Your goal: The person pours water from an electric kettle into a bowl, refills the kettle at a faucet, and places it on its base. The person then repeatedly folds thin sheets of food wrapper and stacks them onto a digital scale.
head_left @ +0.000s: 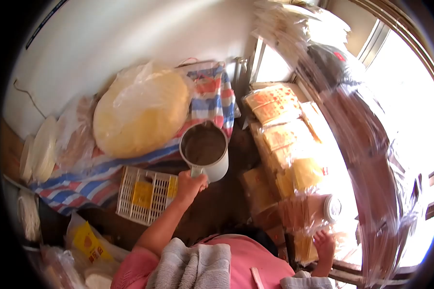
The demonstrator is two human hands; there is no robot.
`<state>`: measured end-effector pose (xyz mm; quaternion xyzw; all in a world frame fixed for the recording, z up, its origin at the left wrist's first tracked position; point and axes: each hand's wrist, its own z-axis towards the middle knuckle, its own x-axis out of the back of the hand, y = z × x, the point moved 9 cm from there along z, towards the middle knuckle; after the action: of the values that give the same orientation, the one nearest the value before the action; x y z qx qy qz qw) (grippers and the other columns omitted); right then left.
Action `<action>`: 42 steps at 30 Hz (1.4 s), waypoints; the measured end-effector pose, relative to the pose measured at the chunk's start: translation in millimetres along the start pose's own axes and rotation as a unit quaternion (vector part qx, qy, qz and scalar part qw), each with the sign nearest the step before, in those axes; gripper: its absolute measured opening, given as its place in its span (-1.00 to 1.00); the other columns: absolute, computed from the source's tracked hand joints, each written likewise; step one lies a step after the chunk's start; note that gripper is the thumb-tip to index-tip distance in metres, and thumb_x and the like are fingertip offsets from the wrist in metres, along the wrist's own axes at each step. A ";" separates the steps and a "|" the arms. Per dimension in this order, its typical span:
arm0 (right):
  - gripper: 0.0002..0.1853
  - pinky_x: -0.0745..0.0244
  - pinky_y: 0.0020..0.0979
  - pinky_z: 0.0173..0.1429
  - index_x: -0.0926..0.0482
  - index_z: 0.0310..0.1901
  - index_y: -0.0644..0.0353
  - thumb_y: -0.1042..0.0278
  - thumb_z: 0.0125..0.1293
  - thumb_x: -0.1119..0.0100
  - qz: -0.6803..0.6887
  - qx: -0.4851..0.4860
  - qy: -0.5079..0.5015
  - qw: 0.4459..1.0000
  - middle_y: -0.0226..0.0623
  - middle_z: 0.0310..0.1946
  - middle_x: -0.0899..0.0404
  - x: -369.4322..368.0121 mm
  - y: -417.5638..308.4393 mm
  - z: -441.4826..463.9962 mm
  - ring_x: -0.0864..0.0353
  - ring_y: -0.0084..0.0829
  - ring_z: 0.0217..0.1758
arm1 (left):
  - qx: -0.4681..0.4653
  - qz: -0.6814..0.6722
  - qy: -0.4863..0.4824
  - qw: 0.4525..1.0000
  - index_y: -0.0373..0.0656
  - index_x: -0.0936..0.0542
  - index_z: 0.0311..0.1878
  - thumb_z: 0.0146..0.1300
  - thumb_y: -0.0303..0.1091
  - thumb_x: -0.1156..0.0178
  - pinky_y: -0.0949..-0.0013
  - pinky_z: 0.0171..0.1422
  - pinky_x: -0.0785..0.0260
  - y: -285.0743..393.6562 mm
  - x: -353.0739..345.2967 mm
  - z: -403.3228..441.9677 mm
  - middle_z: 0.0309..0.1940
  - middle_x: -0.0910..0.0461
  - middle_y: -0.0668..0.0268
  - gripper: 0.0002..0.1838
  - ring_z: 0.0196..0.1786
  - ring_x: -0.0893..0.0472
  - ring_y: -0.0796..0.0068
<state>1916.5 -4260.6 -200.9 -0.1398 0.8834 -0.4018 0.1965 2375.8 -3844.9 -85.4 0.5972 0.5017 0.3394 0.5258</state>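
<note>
My left hand is closed around the handle of a pale pitcher. The pitcher's wide mouth faces the camera and its inside looks dark brown; whether liquid is in it I cannot tell. At the lower right, my right hand has its fingers apart and holds nothing that I can see. It is beside plastic-wrapped packets, just below a round white lid. Whether its fingertips touch the packets is unclear.
A large yellowish mass under clear plastic lies on a striped cloth. Below stands a white slatted crate. Stacked wrapped packets line the right, near hanging plastic bags. White round discs lean at left.
</note>
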 end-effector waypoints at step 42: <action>-0.68 -0.48 -0.44 -0.32 -0.43 -0.03 0.44 0.58 0.15 -0.12 -0.252 0.786 -0.082 0.559 -0.09 -0.36 -0.58 -785.2 -383.5 64.6 -0.59 -0.34 -0.44 | -0.004 0.084 -0.035 0.996 -0.18 -0.42 -0.74 -0.01 -0.36 -0.20 0.33 -0.56 -0.32 69.7 -199.4 635.5 -0.81 -0.40 0.32 -0.73 -0.72 -0.45 0.45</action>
<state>2674.1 -4229.7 238.2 -0.1791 0.1268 -0.9567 0.1913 2932.5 -4214.3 -131.3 0.6468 0.4293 0.3633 0.5151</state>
